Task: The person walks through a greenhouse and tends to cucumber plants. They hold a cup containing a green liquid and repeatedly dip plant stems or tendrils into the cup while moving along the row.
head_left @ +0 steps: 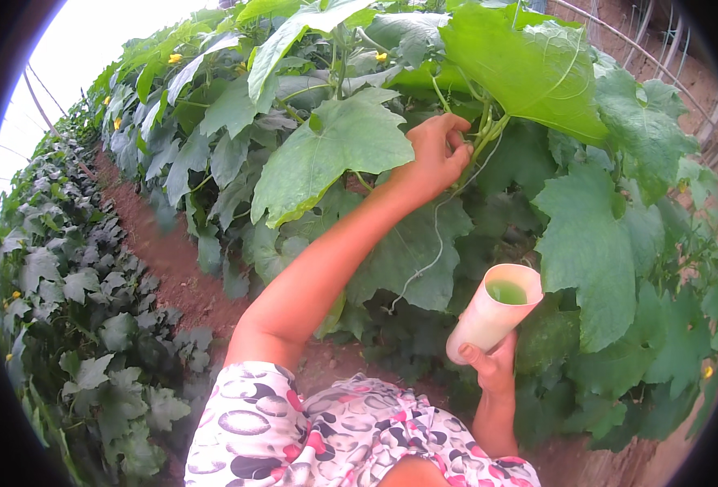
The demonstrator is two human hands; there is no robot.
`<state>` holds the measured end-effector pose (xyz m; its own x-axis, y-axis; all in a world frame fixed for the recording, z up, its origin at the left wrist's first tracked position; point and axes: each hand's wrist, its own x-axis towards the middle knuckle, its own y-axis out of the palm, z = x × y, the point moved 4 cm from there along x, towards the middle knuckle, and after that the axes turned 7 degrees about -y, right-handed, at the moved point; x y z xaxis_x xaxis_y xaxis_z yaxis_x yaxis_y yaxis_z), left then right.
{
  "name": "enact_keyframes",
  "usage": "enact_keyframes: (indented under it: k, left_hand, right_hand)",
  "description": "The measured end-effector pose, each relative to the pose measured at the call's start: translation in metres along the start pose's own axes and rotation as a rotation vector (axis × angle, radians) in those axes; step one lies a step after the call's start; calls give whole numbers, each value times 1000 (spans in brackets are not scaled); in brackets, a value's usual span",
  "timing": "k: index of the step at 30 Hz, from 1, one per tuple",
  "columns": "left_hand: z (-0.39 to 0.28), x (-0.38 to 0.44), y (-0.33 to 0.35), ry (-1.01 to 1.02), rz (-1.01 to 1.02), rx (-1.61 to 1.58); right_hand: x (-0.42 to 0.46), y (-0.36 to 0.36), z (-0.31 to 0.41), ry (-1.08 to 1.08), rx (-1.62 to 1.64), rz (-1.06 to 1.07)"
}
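Observation:
My left hand (pixel 435 155) reaches up into the leafy climbing plants, its fingers bent at a green vine stem (pixel 484 137); whether they grip the stem or something small beside it cannot be told. A pale string (pixel 437 231) hangs down from this stem. Large green leaves surround the hand, one broad leaf (pixel 334 149) just left of it and a bright one (pixel 535 79) above right. Lower right, my right hand (pixel 493 362) is closed around a whitish cup-like container (pixel 487 316), tilted and open at the top, with green liquid (pixel 506 292) in it.
Another row of leafy plants (pixel 91 329) stands at the left, past a strip of reddish-brown soil (pixel 176 262). Small yellow flowers (pixel 175 58) dot the foliage. At the upper right, a thin pole (pixel 639 49) and strings run before an earthen wall (pixel 697 79).

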<state>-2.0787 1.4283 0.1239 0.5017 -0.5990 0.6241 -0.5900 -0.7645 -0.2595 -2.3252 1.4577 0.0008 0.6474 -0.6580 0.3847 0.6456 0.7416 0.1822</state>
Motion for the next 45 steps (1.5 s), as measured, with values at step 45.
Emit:
enact_keyframes:
  k: [45]
  left_hand:
    - [151,-166,-383,-444,482,-334]
  right_hand:
    - [81,418,-160,116,88,538]
